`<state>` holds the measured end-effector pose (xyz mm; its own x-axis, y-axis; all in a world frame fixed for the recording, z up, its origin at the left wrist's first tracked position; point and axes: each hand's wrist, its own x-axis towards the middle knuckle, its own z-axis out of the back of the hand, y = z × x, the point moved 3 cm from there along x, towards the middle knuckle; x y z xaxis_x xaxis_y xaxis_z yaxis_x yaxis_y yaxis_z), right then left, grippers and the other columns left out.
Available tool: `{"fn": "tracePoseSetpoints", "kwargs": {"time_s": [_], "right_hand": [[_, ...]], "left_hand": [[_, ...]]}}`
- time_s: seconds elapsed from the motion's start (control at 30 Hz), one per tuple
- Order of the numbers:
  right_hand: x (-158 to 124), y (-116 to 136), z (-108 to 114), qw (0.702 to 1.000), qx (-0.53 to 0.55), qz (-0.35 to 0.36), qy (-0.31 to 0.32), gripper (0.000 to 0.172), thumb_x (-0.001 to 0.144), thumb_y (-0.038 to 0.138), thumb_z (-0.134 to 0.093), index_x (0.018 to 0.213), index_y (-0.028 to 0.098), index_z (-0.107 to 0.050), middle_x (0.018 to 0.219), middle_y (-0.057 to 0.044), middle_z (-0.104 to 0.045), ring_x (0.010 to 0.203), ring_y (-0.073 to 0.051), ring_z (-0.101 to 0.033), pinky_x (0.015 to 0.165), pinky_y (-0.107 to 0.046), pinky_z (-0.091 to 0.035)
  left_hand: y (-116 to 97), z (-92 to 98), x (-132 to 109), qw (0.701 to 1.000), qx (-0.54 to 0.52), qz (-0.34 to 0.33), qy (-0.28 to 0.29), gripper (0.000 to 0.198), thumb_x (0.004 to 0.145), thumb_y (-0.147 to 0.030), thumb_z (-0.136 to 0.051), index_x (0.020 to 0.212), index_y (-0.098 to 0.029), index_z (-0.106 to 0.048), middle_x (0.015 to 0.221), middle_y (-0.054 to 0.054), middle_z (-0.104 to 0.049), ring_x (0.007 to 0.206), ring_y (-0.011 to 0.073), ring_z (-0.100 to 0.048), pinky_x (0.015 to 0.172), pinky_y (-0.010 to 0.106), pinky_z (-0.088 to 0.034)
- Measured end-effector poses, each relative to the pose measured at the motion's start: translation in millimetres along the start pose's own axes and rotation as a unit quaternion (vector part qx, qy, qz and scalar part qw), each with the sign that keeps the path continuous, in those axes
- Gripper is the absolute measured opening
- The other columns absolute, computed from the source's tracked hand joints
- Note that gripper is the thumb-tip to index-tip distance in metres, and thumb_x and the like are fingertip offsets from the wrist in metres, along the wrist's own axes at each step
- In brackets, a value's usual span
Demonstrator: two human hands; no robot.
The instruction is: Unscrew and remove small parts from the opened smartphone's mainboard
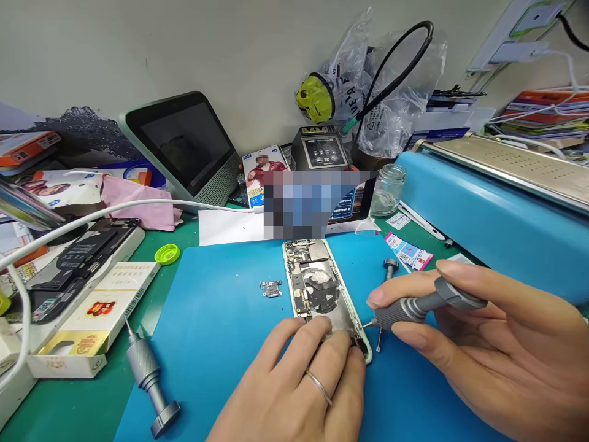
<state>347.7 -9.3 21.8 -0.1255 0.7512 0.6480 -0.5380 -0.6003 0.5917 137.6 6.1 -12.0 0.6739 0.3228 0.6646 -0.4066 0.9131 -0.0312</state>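
Note:
An opened phone [338,310] with a pale green frame lies on the blue mat [207,319], its inner parts bare. My left hand [294,387], a ring on one finger, covers the lower part of the phone, fingers bent and pressed onto it; its thumb is hidden. Between thumb and fingers, my right hand [501,331] holds a grey screwdriver [400,312] at a slant. Its tip meets the phone's right edge, near the lower end. Left of the phone sits a small circuit part [271,288]. Another screwdriver [391,265] lies partly behind my right fingers.
A third screwdriver [146,368] rests at the mat's left edge, beside a white-and-gold box [103,307]. Further left is another phone part [87,264] with a white cable [115,205] above. At the back stand a smart display [184,141] and glass jar [389,190]; a blue machine [478,215] is right.

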Motion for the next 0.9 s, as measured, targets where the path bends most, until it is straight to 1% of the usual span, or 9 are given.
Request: {"fn": "tracePoseSetpoints", "kwargs": {"time_s": [0.13,0.23,0.4,0.57,0.67,0.73,0.8,0.9], "right_hand": [[1.4,0.4,0.2,1.0,0.018,0.007,0.01,0.08,0.089,0.002,-0.077,0.153,0.047,-0.058,0.108,0.005,-0.084,0.086,-0.016,-0.084,0.086,-0.023,-0.071],[1.4,0.4,-0.4,0.999,0.031,0.012,0.013,0.081,0.086,0.001,-0.079,0.151,0.045,-0.061,0.109,0.005,-0.084,0.087,-0.016,-0.084,0.087,-0.025,-0.071],[-2.6,-2.8,-0.7,1.0,0.028,-0.001,0.005,0.079,0.087,0.004,-0.08,0.151,0.045,-0.06,0.112,0.004,-0.085,0.09,-0.018,-0.085,0.087,-0.028,-0.071],[-3.4,-4.2,-2.0,0.999,0.028,-0.003,0.021,0.079,0.088,0.006,-0.081,0.153,0.045,-0.058,0.115,0.004,-0.085,0.092,-0.018,-0.085,0.09,-0.027,-0.071],[-0.3,-1.9,-2.7,0.999,0.025,0.007,0.023,0.077,0.088,0.005,-0.081,0.152,0.044,-0.061,0.112,0.005,-0.085,0.092,-0.015,-0.085,0.096,-0.021,-0.068],[1.9,0.0,-3.0,0.999,0.021,0.02,0.026,0.077,0.087,0.004,-0.081,0.151,0.043,-0.062,0.109,0.006,-0.085,0.092,-0.013,-0.085,0.097,-0.018,-0.066],[3.3,1.0,-2.8,0.999,0.015,0.024,0.029,0.076,0.087,0.003,-0.08,0.15,0.043,-0.063,0.106,0.006,-0.086,0.091,-0.014,-0.085,0.096,-0.019,-0.066],[3.9,1.2,-2.2,0.999,0.007,0.014,0.028,0.076,0.088,0.006,-0.081,0.15,0.044,-0.062,0.106,0.005,-0.086,0.088,-0.018,-0.086,0.093,-0.025,-0.07]], "left_hand": [[0.0,1.6,0.0,1.0,-0.012,-0.005,0.018,0.043,0.117,-0.045,-0.043,0.12,-0.019,-0.077,0.116,0.001,-0.081,0.108,0.0209,-0.071,0.096,0.037,-0.052],[-0.3,3.3,1.2,1.0,-0.019,-0.004,0.025,0.044,0.118,-0.042,-0.04,0.121,-0.019,-0.077,0.118,0.0,-0.081,0.111,0.0212,-0.071,0.098,0.037,-0.051],[-0.6,4.8,1.2,0.999,-0.02,-0.007,0.024,0.043,0.117,-0.041,-0.04,0.12,-0.019,-0.077,0.117,0.0,-0.082,0.111,0.0215,-0.071,0.098,0.037,-0.05],[-0.2,4.7,0.7,0.999,-0.023,-0.003,0.029,0.043,0.117,-0.041,-0.041,0.122,-0.018,-0.077,0.119,0.0,-0.081,0.113,0.0211,-0.07,0.099,0.038,-0.051],[0.0,4.5,1.7,0.999,-0.019,-0.002,0.031,0.044,0.118,-0.041,-0.04,0.121,-0.019,-0.078,0.118,0.0,-0.082,0.112,0.0209,-0.071,0.098,0.038,-0.051],[-0.1,4.7,2.4,0.999,-0.016,-0.003,0.029,0.044,0.118,-0.041,-0.039,0.119,-0.02,-0.078,0.116,-0.001,-0.082,0.11,0.0206,-0.071,0.097,0.038,-0.052],[-0.3,5.2,3.0,0.999,-0.016,-0.002,0.029,0.045,0.118,-0.041,-0.039,0.119,-0.02,-0.078,0.116,-0.001,-0.082,0.11,0.0205,-0.072,0.097,0.038,-0.052],[-0.4,5.5,3.3,0.999,-0.02,0.0,0.03,0.045,0.118,-0.041,-0.039,0.119,-0.019,-0.078,0.116,-0.001,-0.082,0.11,0.0206,-0.072,0.097,0.038,-0.052]]}}
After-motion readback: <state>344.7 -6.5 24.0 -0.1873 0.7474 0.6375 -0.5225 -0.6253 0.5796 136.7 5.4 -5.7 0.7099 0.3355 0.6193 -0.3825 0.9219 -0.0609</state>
